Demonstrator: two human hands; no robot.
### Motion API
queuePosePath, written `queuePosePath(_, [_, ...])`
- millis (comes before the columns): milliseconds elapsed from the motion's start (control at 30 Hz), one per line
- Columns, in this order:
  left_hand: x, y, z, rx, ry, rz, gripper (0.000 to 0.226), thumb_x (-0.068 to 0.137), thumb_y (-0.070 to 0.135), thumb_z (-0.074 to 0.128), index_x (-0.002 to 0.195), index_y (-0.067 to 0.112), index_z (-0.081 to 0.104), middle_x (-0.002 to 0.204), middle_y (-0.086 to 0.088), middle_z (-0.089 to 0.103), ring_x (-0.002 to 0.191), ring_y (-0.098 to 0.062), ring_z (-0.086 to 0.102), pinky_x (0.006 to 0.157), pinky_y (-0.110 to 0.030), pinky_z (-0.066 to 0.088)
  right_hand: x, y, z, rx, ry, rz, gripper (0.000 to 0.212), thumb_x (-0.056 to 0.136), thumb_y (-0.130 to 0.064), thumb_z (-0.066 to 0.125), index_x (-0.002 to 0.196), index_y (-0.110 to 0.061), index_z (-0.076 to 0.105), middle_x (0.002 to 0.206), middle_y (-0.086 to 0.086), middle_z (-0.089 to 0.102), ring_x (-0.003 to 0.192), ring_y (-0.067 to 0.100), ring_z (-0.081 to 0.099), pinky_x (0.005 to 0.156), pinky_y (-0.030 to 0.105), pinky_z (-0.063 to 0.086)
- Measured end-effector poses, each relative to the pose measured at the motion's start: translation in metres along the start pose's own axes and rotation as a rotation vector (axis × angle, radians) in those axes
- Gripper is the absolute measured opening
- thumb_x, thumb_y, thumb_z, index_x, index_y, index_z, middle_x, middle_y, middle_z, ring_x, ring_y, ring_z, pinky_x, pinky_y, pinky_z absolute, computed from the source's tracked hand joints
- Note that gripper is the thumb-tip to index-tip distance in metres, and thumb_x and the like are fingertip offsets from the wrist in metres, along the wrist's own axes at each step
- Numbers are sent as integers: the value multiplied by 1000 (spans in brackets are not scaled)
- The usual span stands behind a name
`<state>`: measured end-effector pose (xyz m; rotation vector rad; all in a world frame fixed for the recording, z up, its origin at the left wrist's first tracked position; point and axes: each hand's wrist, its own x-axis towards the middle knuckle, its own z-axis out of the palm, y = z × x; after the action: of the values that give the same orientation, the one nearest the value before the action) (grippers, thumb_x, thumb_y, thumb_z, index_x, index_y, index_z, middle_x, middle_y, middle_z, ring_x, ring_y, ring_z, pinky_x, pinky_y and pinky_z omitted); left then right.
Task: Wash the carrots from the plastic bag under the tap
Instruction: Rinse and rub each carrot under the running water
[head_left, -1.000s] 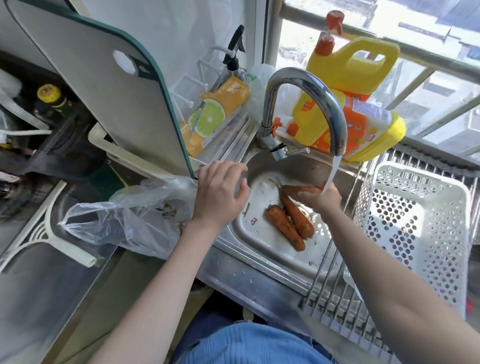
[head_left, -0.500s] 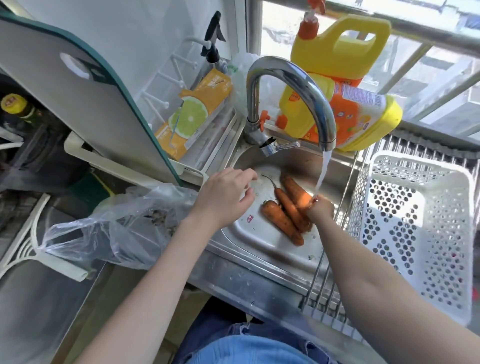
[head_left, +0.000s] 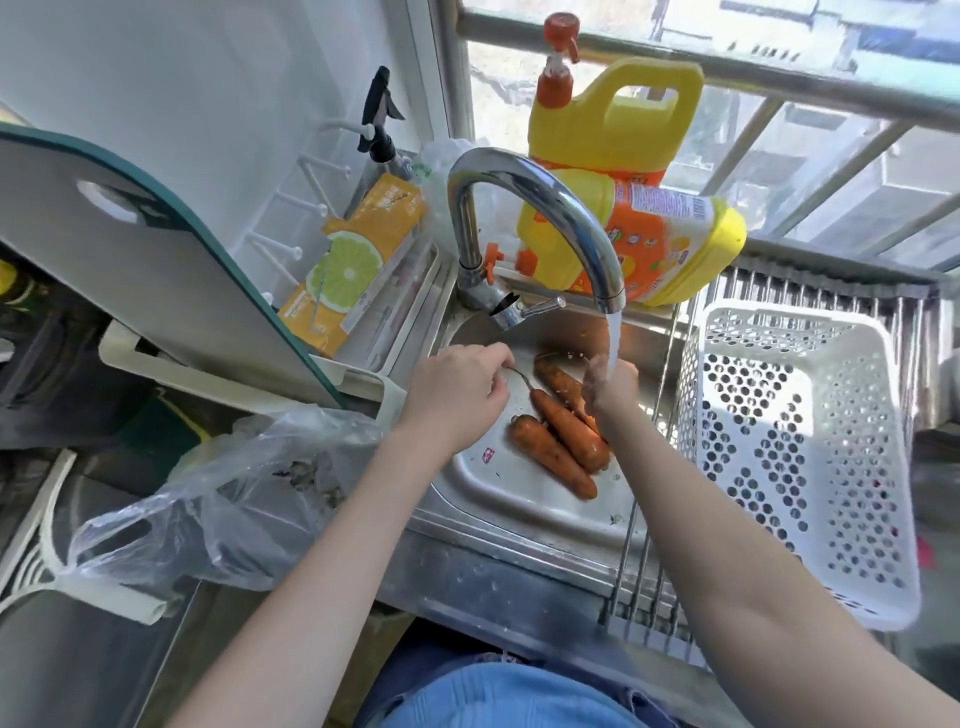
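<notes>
So the tap (head_left: 540, 218) is running and three carrots (head_left: 563, 434) lie in the sink (head_left: 519, 499), out of the plastic bag (head_left: 218, 499) slumped on the counter to the left. The right hand (head_left: 613, 387) is under the stream, and I can't tell whether it's gripping anything. The left hand (head_left: 457, 395) looks like it's pinching the middle carrot's thin tail. Looks like the rinsing is just starting; next I'd lift one carrot into the water and rub the dirt off.

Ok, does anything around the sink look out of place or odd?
Yes: the yellow detergent jug lies tipped on its side behind the tap, and a small red-printed sticker lies loose on the sink floor beside the carrots.
</notes>
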<state>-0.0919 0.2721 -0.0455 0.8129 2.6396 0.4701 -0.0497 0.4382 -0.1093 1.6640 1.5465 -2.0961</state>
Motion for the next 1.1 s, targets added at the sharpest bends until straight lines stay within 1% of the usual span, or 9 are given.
queuePosePath(133, [23,17,17,-531,-174,-278,21,94,18,53,111,19,65,101,5,61,98,-14,56,88,-28,45,19,5,3,114,-93,177,33,90,-17,35,58,-16,40,42,-4,31,33,10,23,33,16,17])
queuePosePath(233, [40,39,33,-1030,-416,-569,19,100,29,46,105,19,62,92,2,58,90,-15,54,85,-29,43,7,8,4,309,-238,173,29,99,-16,36,73,-15,48,49,-3,49,44,11,43,41,21,38])
queuePosePath(300, [48,48,44,-1301,-505,-677,23,101,35,42,102,21,60,78,3,58,79,-15,55,83,-29,44,0,7,3,434,-175,122,31,106,-19,36,82,-8,53,55,1,63,48,11,59,47,21,49])
queuePosePath(433, [53,58,53,-1559,-604,-701,34,101,41,40,100,15,62,69,0,56,60,-12,49,64,-26,40,-3,1,-9,303,92,127,42,103,-39,46,72,-10,53,38,-1,49,31,10,40,36,17,31])
queuePosePath(667, [52,32,70,-1404,-576,-694,44,105,40,30,139,17,47,136,-10,55,124,-28,52,109,-43,36,-18,6,-24,-537,-36,-163,69,104,-50,20,74,-3,60,63,10,65,58,18,62,55,27,48])
queuePosePath(800, [54,13,80,-1203,-331,-789,18,102,29,37,100,21,53,111,-8,55,87,-16,52,79,-28,40,-12,27,-31,-983,-189,-75,31,102,-29,42,116,-7,59,116,17,64,104,31,61,83,30,47])
queuePosePath(867, [52,0,94,-999,-308,-758,17,99,21,43,87,16,55,101,-9,56,80,-18,51,68,-27,36,-15,35,-32,-957,-281,-60,40,103,-14,44,141,-3,45,143,16,49,125,24,51,79,18,39])
queuePosePath(967, [44,-15,121,-752,-305,-701,36,94,17,50,128,9,55,129,-13,55,107,-31,56,77,-30,46,-12,56,-30,-550,-420,-120,55,100,7,41,151,-6,25,159,4,22,125,-8,33,74,-6,32])
queuePosePath(1100, [39,-19,151,-639,-335,-631,63,83,27,53,144,15,41,140,-14,50,119,-36,55,99,-43,47,2,76,-26,-257,-252,-92,39,79,-13,74,116,-14,61,124,-5,60,109,12,61,86,12,51])
